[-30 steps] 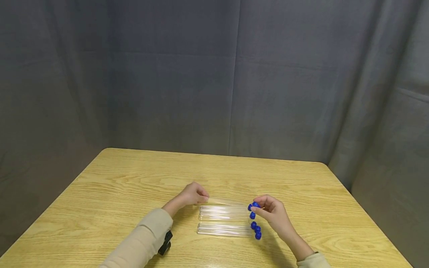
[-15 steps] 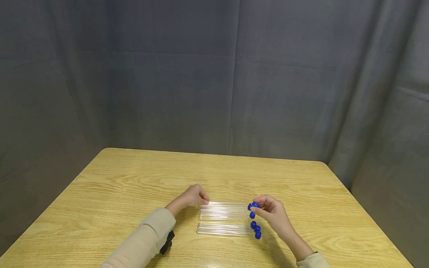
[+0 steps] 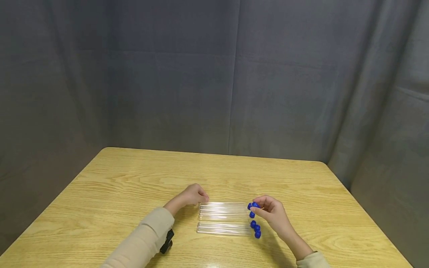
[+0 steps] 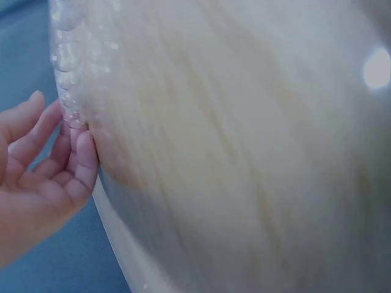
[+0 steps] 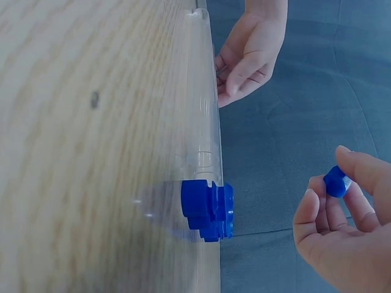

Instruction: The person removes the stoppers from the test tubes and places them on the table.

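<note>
Several clear test tubes (image 3: 222,211) lie side by side on the table in the head view, their rounded ends to the left. At the far tube's rounded end, the fingers of my left hand (image 3: 192,194) rest close against it; in the left wrist view the thumb stands away from the glass. My right hand (image 3: 275,215) pinches a small blue cap (image 5: 336,182) between thumb and fingers, just right of the tubes. More blue caps (image 3: 257,228) sit along the tubes' right ends, some hidden behind my right fingers.
A light wood-grain table (image 3: 134,175) lies under everything. Grey curtains (image 3: 167,93) hang behind it and at both sides. On my left wrist is a black device (image 3: 166,242), partly covered by the sleeve.
The far tube in my left fingers has come down beside the others, and my left hand has loosened from it. My right hand stays in place with the blue cap.
</note>
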The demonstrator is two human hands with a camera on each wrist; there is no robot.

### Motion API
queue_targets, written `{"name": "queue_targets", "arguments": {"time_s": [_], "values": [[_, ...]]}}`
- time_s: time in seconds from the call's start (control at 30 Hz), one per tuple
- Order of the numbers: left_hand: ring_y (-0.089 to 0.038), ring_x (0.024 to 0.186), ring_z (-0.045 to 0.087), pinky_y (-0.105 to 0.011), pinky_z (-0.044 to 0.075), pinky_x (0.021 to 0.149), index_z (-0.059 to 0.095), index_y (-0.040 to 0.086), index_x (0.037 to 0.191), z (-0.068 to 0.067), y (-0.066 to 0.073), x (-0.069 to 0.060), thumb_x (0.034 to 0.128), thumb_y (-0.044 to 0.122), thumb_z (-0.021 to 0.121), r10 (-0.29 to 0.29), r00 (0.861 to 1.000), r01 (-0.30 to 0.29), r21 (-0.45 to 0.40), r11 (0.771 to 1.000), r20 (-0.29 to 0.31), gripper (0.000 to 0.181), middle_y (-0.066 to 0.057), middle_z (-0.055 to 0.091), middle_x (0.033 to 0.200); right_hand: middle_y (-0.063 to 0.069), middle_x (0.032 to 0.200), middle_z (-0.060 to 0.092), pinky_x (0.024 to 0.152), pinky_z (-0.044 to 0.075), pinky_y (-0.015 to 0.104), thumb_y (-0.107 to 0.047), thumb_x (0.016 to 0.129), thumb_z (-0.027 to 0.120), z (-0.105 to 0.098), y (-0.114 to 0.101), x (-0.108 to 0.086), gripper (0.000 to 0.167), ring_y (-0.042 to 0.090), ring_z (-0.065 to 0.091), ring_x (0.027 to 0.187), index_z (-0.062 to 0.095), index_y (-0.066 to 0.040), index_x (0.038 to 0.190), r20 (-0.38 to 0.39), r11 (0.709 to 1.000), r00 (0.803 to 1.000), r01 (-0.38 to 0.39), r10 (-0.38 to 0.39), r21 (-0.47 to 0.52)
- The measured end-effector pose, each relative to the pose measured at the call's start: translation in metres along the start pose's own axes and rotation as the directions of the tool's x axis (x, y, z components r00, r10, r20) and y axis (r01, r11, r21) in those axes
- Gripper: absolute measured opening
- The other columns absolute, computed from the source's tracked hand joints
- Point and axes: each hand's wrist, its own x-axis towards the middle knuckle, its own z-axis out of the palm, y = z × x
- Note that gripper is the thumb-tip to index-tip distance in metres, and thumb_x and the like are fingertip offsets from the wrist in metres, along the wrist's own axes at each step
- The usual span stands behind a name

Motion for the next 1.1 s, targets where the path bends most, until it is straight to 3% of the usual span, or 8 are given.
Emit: {"name": "queue_targets", "arguments": {"time_s": [0.17, 0.43, 0.6, 0.8, 1.1], "values": [[-0.012, 0.057, 0.050, -0.022, 0.043, 0.050, 0.066, -0.005, 0.089, -0.002, -0.001, 0.001, 0.0866, 0.007, 0.057, -0.022, 0.998, 0.017, -0.082, 0.996, -0.052, 0.015, -0.009, 0.060, 0.071, 0.005, 0.080, 0.059, 0.065, 0.047, 0.023, -0.004, 0.080, 0.065, 0.001, -0.001, 0.002, 0.024, 0.011, 0.055, 0.071, 0.056, 0.011, 0.097, -0.007, 1.000, 1.000, -0.013, 0.013, -0.009], [-0.014, 0.061, 0.054, -0.025, 0.047, 0.054, 0.064, -0.008, 0.096, -0.006, -0.002, 0.001, 0.0865, 0.003, 0.054, -0.049, 0.994, 0.034, -0.145, 0.989, -0.100, 0.017, -0.009, 0.061, 0.075, 0.013, 0.087, 0.061, 0.069, 0.049, 0.024, -0.002, 0.079, 0.065, 0.002, -0.003, 0.009, 0.024, 0.012, 0.058, 0.074, 0.057, 0.011, 0.097, 0.007, 0.999, 0.999, -0.034, 0.034, -0.008], [-0.017, 0.062, 0.056, -0.029, 0.050, 0.059, 0.061, -0.012, 0.096, -0.009, 0.000, 0.000, 0.0850, -0.002, 0.052, -0.052, 0.993, 0.024, -0.236, 0.971, -0.110, 0.018, -0.013, 0.061, 0.075, 0.012, 0.086, 0.060, 0.069, 0.048, 0.024, -0.001, 0.080, 0.064, 0.001, -0.001, 0.018, 0.021, 0.012, 0.056, 0.075, 0.060, 0.011, 0.097, -0.024, 0.999, 1.000, -0.017, 0.017, -0.032], [-0.023, 0.069, 0.062, -0.033, 0.052, 0.065, 0.060, -0.013, 0.097, -0.013, 0.005, -0.002, 0.0872, 0.004, 0.053, -0.091, 0.988, 0.055, -0.271, 0.961, -0.122, 0.020, -0.015, 0.063, 0.080, 0.008, 0.084, 0.060, 0.068, 0.047, 0.024, -0.001, 0.079, 0.065, -0.002, 0.005, 0.029, 0.018, 0.013, 0.056, 0.075, 0.064, 0.007, 0.096, -0.086, 0.994, 0.996, -0.043, 0.035, -0.096], [-0.026, 0.070, 0.062, -0.035, 0.052, 0.067, 0.058, -0.016, 0.098, -0.018, 0.011, -0.006, 0.0896, 0.007, 0.050, -0.117, 0.989, 0.078, -0.354, 0.932, -0.089, 0.025, -0.021, 0.061, 0.082, 0.015, 0.089, 0.063, 0.066, 0.047, 0.024, -0.003, 0.081, 0.064, -0.005, 0.012, 0.041, 0.022, 0.020, 0.057, 0.079, 0.061, 0.010, 0.098, -0.070, 0.976, 0.997, -0.030, 0.015, -0.216]]}}
